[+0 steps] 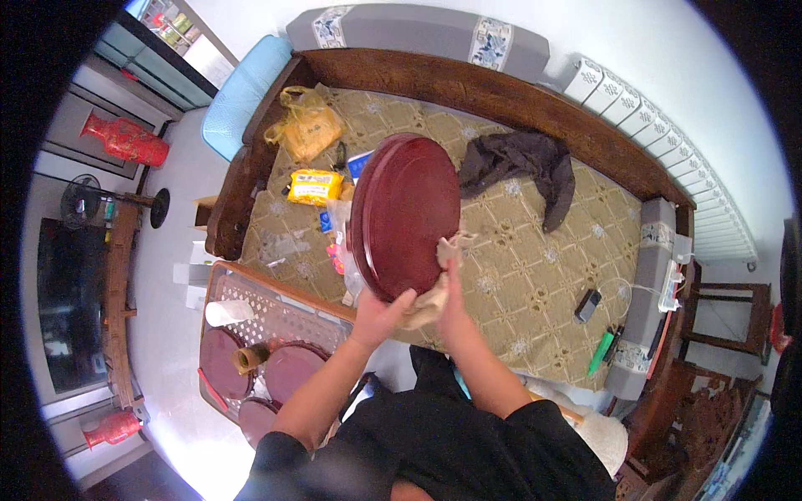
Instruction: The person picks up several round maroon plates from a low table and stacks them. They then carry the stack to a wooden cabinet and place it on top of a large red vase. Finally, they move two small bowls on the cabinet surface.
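Note:
A round, dark red, lidded box or dish [413, 206] with a glossy surface is held up tilted in front of me. My left hand [379, 316] grips its lower edge, thumb in front. In my right hand [452, 300] is a beige cloth [429, 307], pressed against the lower right rim of the round piece. Below and left, similar dark red round pieces [294, 369] lie on a low table [282, 300] beside a brown roll [250, 358] and a white roll [229, 312].
A wooden daybed [438, 72] with a patterned cover spreads ahead. On it lie a yellow plastic bag [310, 128], a yellow packet [315, 186], a dark garment [520, 166], a small dark device [588, 305] and a green object [600, 354]. A power strip [670, 285] sits at right.

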A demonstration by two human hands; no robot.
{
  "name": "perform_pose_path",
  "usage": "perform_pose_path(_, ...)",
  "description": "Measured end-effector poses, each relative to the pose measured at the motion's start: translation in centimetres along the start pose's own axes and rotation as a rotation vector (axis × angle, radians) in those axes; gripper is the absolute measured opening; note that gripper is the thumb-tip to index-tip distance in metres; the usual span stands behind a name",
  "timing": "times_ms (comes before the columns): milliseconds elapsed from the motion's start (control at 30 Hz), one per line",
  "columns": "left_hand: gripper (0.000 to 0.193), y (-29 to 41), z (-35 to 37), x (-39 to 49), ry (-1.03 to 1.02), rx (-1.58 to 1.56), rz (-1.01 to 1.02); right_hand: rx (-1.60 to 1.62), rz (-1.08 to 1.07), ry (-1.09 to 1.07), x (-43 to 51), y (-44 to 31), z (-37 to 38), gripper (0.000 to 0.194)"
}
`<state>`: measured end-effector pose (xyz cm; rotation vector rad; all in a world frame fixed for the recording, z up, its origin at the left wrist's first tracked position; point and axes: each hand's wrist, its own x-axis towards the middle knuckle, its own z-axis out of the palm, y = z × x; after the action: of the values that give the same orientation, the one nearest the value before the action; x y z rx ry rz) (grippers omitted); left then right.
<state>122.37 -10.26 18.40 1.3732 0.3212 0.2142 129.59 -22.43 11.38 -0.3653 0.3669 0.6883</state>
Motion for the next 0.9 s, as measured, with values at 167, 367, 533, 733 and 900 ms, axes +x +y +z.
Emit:
perform_pose_path(167, 0.069, 2.9, -2.2, 0.9, -0.260, -0.441, -0.227, -0.303, 0.027, 0.087, 4.4, -9.1, -5.9, 0.080)
perform_pose_path(367, 0.087, 3.2, -8.2, 2.7, 0.022, -0.380, -0.486, -0.513, -0.058, 0.159, 2.9, -12.0, -1.1, 0.069)
perform_pose_path(533, 0.060, 6.4, -8.2, 4.2, -0.117, -0.369, -0.358, -0.768, -0.088, 0.044, 2.6, -11.7, -1.6, 0.039)
perform_pose_path(733, 0.043, 1.8, 1.2, 2.4, 0.365, -0.314, -0.261, -0.775, -0.422, 0.519, 1.0, -1.3, -6.4, 0.054)
perform_pose_path(900, 0.033, -2.6, 2.7, 3.1, 0.266, 0.257, -0.115, -0.658, -0.429, 0.399, -5.9, 7.6, -1.2, 0.042)
